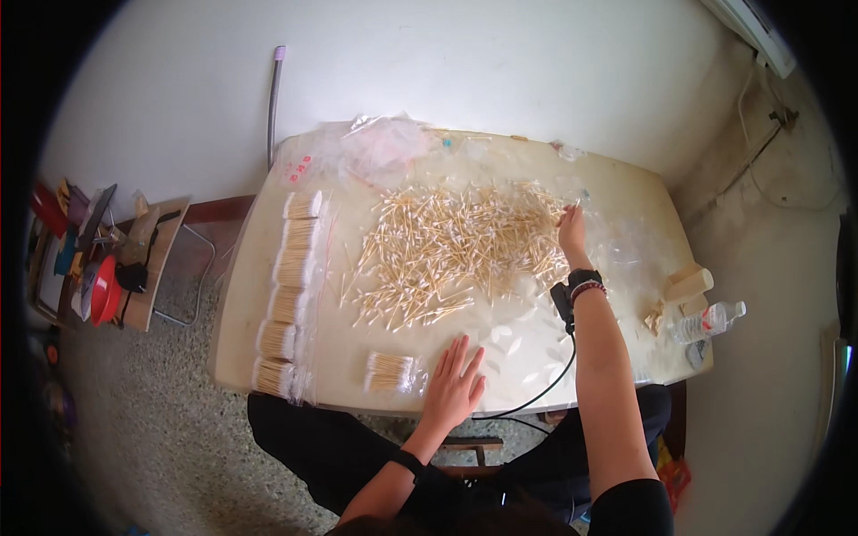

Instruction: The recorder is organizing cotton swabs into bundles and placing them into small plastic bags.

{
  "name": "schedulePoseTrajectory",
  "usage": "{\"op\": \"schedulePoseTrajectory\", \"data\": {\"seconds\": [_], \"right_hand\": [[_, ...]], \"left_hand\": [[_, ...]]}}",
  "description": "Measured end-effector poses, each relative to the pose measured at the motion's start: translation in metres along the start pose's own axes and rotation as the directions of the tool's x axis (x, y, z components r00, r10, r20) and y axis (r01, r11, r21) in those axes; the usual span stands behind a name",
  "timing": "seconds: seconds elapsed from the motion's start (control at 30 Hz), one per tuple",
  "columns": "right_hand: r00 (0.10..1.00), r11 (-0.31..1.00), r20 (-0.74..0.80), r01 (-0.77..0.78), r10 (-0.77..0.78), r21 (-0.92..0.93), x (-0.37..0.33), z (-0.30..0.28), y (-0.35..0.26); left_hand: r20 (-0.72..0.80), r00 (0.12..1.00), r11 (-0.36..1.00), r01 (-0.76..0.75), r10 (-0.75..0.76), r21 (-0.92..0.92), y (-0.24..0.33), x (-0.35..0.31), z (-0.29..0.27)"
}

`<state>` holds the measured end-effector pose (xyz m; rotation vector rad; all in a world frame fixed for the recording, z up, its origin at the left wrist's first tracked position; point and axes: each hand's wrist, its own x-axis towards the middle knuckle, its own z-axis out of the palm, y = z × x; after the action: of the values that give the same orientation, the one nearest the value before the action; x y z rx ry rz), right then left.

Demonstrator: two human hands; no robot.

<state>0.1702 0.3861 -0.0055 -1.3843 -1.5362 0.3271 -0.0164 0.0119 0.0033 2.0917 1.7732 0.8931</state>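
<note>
A wide heap of loose cotton swabs (474,237), with pale wooden sticks and white tips, covers the middle of the table. At its right edge, my right hand (572,234) has its fingers closed together; what they hold is too small to make out. Near the front edge my left hand (456,386) lies flat on the tabletop, fingers spread and nothing held. Just left of it is a clear bag of cotton swabs (391,372). Several packed bundles of swabs (290,268) form a column along the table's left side, in clear plastic.
Crumpled clear plastic bags (375,147) lie along the far edge. On the right stand a beige cup (688,282) and a clear bottle (710,322). A black cable (554,386) runs from my right wrist over the table's front edge. A red bowl (105,290) sits further left.
</note>
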Motion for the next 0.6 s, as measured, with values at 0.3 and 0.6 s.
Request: {"op": "schedulePoseTrajectory", "data": {"seconds": [0.3,0.6], "right_hand": [[0.927,0.48,0.264,-0.366,0.268,0.798,-0.025,-0.048,-0.106],[0.591,0.319,0.804,-0.776,0.066,0.544,-0.145,-0.094,-0.157]], "left_hand": [[-0.02,1.0,1.0,-0.01,0.01,0.004,-0.004,-0.004,0.008],[-0.134,0.985,0.924,0.049,-0.107,-0.378,-0.012,0.007,0.011]]}}
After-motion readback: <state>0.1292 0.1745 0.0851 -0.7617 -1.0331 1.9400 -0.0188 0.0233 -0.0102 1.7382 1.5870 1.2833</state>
